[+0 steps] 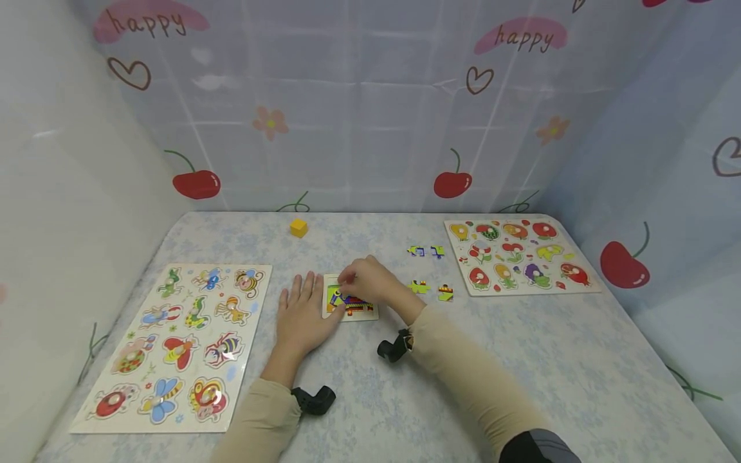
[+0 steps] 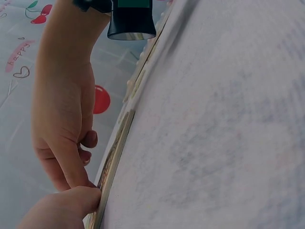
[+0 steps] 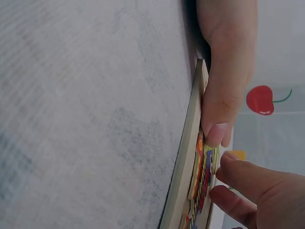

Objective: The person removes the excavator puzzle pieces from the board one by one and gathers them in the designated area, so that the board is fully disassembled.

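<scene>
A small jigsaw board (image 1: 375, 316) with a pale frame and a colourful, partly covered picture lies in the middle of the table. My left hand (image 1: 303, 315) rests palm down at its left side, fingers straight, with the thumb (image 3: 221, 109) pressing on the board's edge. My right hand (image 1: 370, 280) reaches over the board from the right, fingers bent and fingertips (image 3: 231, 164) at its surface near the far left part. Whether a piece is between those fingertips is hidden. Right of the board lie several loose yellow-green jigsaw pieces (image 1: 419, 287).
A large insect puzzle board (image 1: 263, 283) lies at the left of the table. At the back right is a fruit and vegetable puzzle board (image 1: 523, 292). A yellow cube (image 1: 298, 227) stands near the back edge. A printed curtain (image 1: 370, 148) hangs behind the table.
</scene>
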A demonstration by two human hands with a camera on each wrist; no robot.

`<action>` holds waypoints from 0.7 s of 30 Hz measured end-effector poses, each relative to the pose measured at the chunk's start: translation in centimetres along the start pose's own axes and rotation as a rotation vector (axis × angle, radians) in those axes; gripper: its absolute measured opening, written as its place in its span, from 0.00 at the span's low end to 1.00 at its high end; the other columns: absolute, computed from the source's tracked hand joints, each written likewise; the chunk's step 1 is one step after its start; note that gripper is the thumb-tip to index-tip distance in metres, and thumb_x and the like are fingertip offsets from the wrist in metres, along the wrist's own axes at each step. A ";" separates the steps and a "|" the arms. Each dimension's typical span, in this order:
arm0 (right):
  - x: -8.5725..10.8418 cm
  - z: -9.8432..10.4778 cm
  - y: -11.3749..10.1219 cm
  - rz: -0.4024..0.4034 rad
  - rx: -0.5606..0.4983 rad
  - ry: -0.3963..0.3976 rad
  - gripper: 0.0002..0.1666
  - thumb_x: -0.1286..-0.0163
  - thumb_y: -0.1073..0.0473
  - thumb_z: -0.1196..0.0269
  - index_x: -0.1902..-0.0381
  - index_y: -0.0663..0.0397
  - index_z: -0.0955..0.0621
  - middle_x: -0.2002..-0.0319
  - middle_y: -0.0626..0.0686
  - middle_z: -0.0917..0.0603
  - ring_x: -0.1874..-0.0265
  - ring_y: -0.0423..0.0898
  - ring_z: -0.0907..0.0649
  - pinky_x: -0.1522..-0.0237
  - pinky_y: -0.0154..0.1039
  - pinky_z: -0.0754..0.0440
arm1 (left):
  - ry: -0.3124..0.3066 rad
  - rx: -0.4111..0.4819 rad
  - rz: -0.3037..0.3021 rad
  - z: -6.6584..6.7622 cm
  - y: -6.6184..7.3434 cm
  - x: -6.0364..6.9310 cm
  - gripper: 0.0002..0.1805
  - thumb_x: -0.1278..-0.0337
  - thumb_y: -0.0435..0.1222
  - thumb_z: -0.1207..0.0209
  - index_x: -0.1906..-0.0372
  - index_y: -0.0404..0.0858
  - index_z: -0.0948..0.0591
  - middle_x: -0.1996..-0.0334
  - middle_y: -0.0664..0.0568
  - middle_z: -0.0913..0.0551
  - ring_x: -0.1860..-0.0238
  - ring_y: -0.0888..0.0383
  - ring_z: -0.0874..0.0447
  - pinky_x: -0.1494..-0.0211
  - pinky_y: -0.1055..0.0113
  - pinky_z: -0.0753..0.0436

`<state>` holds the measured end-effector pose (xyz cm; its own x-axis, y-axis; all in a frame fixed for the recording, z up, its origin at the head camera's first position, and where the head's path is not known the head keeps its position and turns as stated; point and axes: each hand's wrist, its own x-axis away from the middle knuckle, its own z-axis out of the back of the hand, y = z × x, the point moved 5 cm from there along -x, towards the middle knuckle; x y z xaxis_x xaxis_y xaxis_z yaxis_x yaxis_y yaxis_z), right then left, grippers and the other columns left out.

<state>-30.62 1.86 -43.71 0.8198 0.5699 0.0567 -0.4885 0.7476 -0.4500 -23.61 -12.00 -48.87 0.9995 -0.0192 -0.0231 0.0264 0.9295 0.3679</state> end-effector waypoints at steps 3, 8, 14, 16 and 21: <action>-0.2 -0.4 -0.3 0.026 0.060 -0.009 0.14 0.32 0.48 0.33 0.52 0.43 0.12 0.61 0.43 0.15 0.58 0.43 0.24 0.51 0.39 0.25 | 0.002 0.000 -0.002 0.0 0.0 0.0 0.50 0.38 0.69 0.58 0.20 0.43 0.49 0.19 0.47 0.53 0.18 0.45 0.65 0.20 0.40 0.61; -0.3 -0.5 -0.7 -0.003 0.070 -0.023 0.14 0.34 0.46 0.32 0.54 0.44 0.13 0.62 0.43 0.17 0.59 0.43 0.27 0.55 0.38 0.25 | -0.001 -0.005 -0.001 0.1 0.0 0.0 0.50 0.38 0.69 0.58 0.20 0.43 0.49 0.19 0.47 0.53 0.18 0.45 0.64 0.20 0.40 0.61; -0.4 -0.6 -0.8 -0.024 0.039 -0.026 0.12 0.34 0.47 0.32 0.56 0.44 0.14 0.60 0.43 0.17 0.58 0.43 0.26 0.52 0.39 0.24 | -0.002 0.002 0.000 0.2 0.2 0.0 0.50 0.38 0.68 0.57 0.20 0.42 0.48 0.19 0.46 0.52 0.18 0.44 0.63 0.20 0.39 0.60; -0.4 -0.6 -0.7 -0.028 0.013 -0.021 0.11 0.35 0.48 0.31 0.57 0.44 0.15 0.60 0.43 0.16 0.57 0.43 0.26 0.51 0.39 0.24 | 0.000 0.004 -0.001 0.3 0.2 0.0 0.50 0.38 0.68 0.57 0.20 0.42 0.48 0.19 0.46 0.52 0.18 0.44 0.63 0.20 0.39 0.60; -0.3 -0.6 -0.5 -0.040 -0.079 -0.019 0.09 0.35 0.49 0.31 0.60 0.42 0.18 0.63 0.42 0.16 0.58 0.42 0.26 0.52 0.39 0.25 | 0.000 0.004 0.000 0.2 0.2 0.0 0.50 0.38 0.68 0.56 0.20 0.41 0.48 0.19 0.46 0.52 0.18 0.44 0.63 0.20 0.39 0.60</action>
<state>-30.43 1.15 -44.09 0.8319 0.5472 0.0926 -0.4300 0.7410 -0.5158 -23.60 -11.95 -48.58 0.9996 -0.0189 -0.0231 0.0261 0.9280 0.3716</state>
